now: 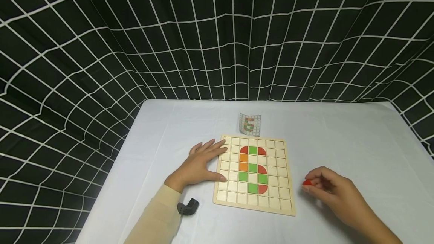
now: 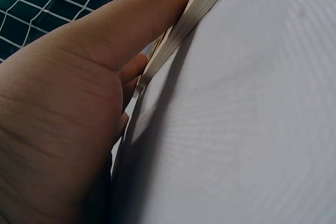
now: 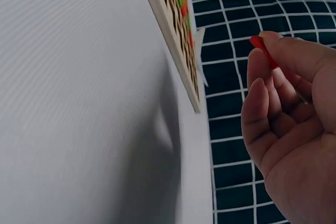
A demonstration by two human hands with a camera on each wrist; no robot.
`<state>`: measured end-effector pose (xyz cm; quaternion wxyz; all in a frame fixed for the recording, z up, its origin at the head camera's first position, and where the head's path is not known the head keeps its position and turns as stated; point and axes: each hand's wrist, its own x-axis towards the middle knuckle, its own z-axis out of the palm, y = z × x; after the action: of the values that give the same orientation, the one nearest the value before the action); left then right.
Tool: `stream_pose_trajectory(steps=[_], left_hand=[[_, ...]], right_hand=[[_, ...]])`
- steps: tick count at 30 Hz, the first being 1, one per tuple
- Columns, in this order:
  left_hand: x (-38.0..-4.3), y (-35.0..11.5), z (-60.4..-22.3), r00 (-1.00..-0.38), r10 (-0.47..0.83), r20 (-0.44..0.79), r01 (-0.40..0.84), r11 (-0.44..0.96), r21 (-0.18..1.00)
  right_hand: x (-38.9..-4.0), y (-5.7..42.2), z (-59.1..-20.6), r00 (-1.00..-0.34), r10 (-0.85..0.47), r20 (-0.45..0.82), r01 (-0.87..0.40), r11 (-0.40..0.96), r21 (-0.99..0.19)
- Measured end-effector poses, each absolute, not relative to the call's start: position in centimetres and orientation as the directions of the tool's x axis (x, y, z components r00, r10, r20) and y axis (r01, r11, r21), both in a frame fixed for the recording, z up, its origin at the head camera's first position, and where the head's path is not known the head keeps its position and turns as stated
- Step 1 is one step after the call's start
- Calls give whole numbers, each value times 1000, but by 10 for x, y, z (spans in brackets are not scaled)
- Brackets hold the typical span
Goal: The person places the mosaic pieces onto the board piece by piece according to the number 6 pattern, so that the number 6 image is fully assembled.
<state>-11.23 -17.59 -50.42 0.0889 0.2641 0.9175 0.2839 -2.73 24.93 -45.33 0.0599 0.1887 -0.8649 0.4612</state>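
Note:
A square wooden grid board (image 1: 273, 194) lies on the white table, with red rounded tiles, green squares (image 1: 252, 167) and orange squares (image 1: 243, 157) set in its cells. Fingers spread, my left hand (image 1: 200, 163) rests at the board's left edge, its fingertips over the outer cells. The left wrist view has the thumb of that hand (image 2: 68, 103) on the board's side edge (image 2: 181, 34). To the right of the board, my right hand (image 1: 333, 187) pinches a small red tile (image 1: 307, 182) between thumb and index finger. Its other fingers curl loosely in the right wrist view.
Behind the board stands a curled paper card (image 1: 250, 124) printed with a similar coloured grid pattern. A dark curved object (image 1: 188, 207) sits beside the left wrist. Black curtains (image 1: 217, 37) with white grid lines surround the table's back and sides.

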Motion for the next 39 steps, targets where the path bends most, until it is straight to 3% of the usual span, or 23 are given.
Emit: stream_pose_trajectory(steps=[39], left_hand=[[-112,-176,-502,-842,539,-13,438,698,567]], right_hand=[[-52,200,-438,-895,-349,279,-402,357,-843]])
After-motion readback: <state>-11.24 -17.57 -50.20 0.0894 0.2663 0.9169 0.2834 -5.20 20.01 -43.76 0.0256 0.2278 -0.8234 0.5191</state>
